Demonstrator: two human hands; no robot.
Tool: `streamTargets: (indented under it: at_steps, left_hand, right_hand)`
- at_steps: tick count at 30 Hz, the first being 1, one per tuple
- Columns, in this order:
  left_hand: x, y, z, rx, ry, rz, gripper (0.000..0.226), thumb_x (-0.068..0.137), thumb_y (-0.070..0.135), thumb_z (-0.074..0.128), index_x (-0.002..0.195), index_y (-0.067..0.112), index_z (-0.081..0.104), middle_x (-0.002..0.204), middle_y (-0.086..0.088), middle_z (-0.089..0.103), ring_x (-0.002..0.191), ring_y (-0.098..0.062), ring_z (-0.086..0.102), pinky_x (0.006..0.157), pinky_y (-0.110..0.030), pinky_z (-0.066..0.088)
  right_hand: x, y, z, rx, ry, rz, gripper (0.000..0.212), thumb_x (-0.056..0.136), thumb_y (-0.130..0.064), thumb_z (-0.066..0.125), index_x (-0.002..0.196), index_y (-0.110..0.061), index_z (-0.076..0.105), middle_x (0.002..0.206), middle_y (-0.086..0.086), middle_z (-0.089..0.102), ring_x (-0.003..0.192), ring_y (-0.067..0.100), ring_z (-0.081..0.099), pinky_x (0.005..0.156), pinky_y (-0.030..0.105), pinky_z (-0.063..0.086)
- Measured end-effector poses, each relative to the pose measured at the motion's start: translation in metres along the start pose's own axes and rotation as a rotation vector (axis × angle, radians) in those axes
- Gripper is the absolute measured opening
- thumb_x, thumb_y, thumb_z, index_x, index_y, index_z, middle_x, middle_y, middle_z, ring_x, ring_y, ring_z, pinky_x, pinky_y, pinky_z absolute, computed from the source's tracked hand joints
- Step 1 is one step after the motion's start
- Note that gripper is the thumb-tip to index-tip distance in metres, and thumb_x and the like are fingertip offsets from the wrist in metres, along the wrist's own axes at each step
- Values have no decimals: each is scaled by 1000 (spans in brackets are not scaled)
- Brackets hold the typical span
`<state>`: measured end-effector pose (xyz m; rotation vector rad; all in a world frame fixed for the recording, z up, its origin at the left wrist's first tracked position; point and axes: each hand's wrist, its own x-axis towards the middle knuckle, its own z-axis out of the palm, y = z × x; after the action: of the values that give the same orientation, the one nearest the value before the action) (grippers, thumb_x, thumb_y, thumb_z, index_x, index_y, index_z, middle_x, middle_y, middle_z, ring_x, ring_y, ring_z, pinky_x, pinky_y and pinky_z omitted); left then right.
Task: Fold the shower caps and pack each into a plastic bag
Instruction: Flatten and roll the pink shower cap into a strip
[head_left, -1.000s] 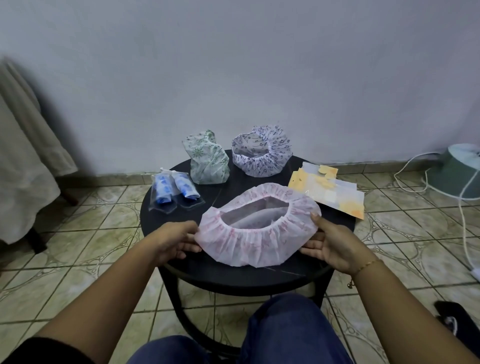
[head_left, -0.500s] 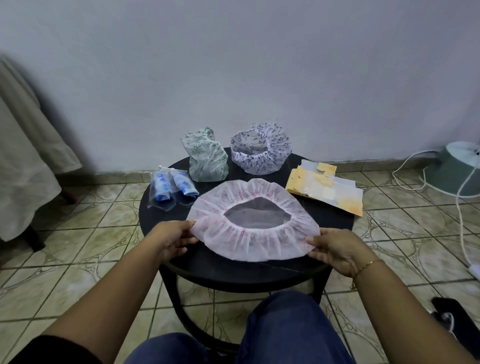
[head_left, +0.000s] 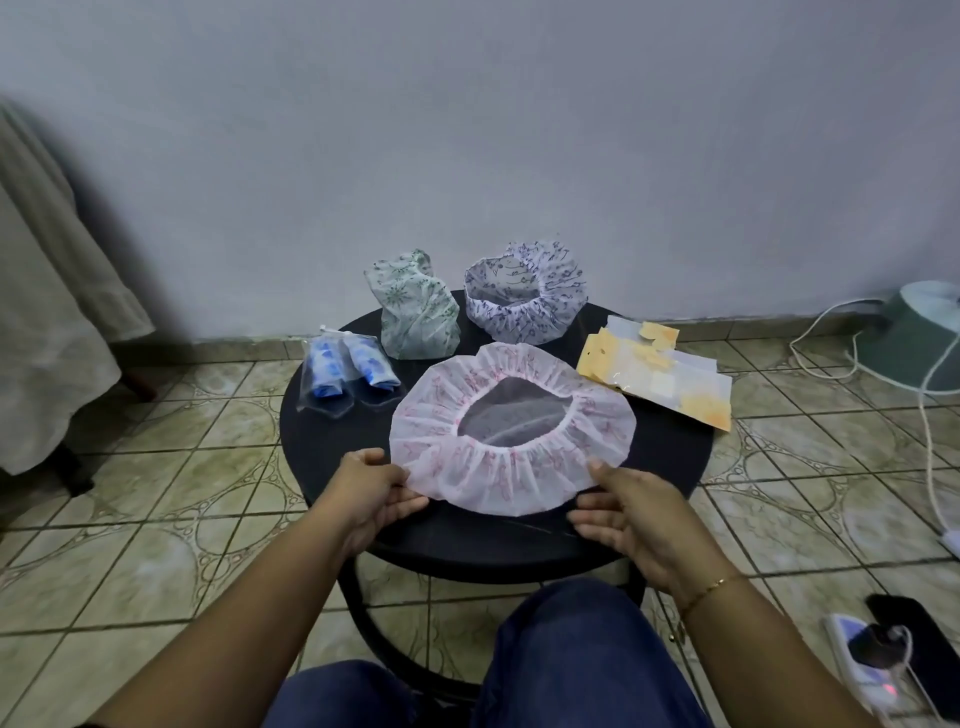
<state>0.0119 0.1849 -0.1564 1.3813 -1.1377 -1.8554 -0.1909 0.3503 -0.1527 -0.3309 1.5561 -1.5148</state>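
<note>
Blue caps (head_left: 349, 370) are lying bagged while the left hand (head_left: 370, 489) and right hand (head_left: 631, 519) are pinching the unfolded pink cap (head_left: 511, 449), green cap (head_left: 415, 312) and purple cap (head_left: 524, 299) waiting.

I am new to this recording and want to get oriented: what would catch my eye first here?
First, the pink shower cap, spread open side up at the front of the round black table, its near edge held by the left hand and the right hand. Behind it stand a green-patterned cap and a purple-patterned cap.

A home: tiled floor (head_left: 156, 519), small round table (head_left: 675, 447) (dark).
</note>
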Motion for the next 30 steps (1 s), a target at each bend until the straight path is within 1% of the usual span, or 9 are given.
streamTargets:
  at_steps: [4, 9, 12, 14, 18, 22, 26, 27, 30]
  left_hand:
    - [-8, -1, 11, 74, -39, 37, 16, 93, -6, 48, 90, 9, 54, 93, -13, 59, 66, -20, 59, 48, -23, 56]
    - [-2, 2, -5, 110, -1, 40, 23, 90, -11, 49, 107, -1, 61, 101, -17, 63, 77, -22, 62, 51, -22, 57]
    - [-3, 3, -8, 138, -2, 28, 24, 88, -14, 51, 105, -2, 61, 95, -16, 64, 75, -22, 63, 50, -23, 57]
    - [-6, 5, -10, 218, -30, 6, 24, 84, -14, 54, 102, -1, 62, 89, -16, 63, 71, -22, 62, 49, -24, 56]
    - [-12, 19, -20, 477, -156, -29, 17, 80, -1, 65, 92, 11, 60, 81, -6, 66, 72, -16, 63, 59, -27, 46]
    - [3, 30, -20, 432, -72, 129, 19, 80, 30, 71, 90, 16, 63, 95, -2, 70, 83, -15, 59, 66, -29, 39]
    - [20, 30, -10, 234, -40, 157, 18, 88, 9, 63, 105, 10, 68, 99, -7, 70, 86, -20, 63, 85, -37, 51]
    - [23, 28, -11, 254, -23, 150, 22, 87, 2, 62, 107, 6, 68, 95, -8, 69, 83, -20, 62, 84, -37, 51]
    - [25, 22, -18, 353, 29, 137, 29, 80, -9, 65, 106, 2, 67, 83, -7, 66, 63, -16, 53, 58, -23, 46]
  right_hand:
    - [0, 0, 12, -40, 25, 30, 38, 86, -3, 64, 121, 0, 49, 79, 18, 62, 57, 24, 67, 53, 31, 58]
    - [5, -5, 6, -32, 52, 79, 62, 83, 12, 59, 135, -7, 30, 81, 24, 62, 49, 23, 65, 48, 33, 57]
    - [1, -12, 6, -112, 5, 87, 26, 85, 12, 57, 101, -4, 45, 78, 21, 63, 50, 23, 64, 52, 34, 57]
    - [-1, -17, 4, -217, -32, 95, 22, 85, 12, 56, 91, -7, 50, 76, 20, 63, 54, 24, 64, 53, 33, 57]
    - [-2, -33, -10, -431, -120, 150, 11, 87, -6, 60, 97, -3, 59, 76, 14, 62, 58, 22, 62, 54, 31, 52]
    - [13, -41, -18, -433, 11, 131, 43, 85, -47, 61, 93, -4, 65, 72, 10, 64, 51, 19, 57, 46, 22, 43]
    - [27, -39, -15, -415, 82, 89, 32, 90, -32, 60, 96, 0, 62, 66, 9, 63, 42, 16, 57, 37, 18, 39]
    - [29, -38, -16, -413, 98, 83, 28, 91, -27, 60, 98, 0, 61, 66, 9, 62, 42, 15, 57, 35, 17, 38]
    - [30, -39, -23, -400, 119, 90, 22, 94, -22, 55, 102, -1, 58, 68, 9, 61, 40, 12, 55, 32, 16, 36]
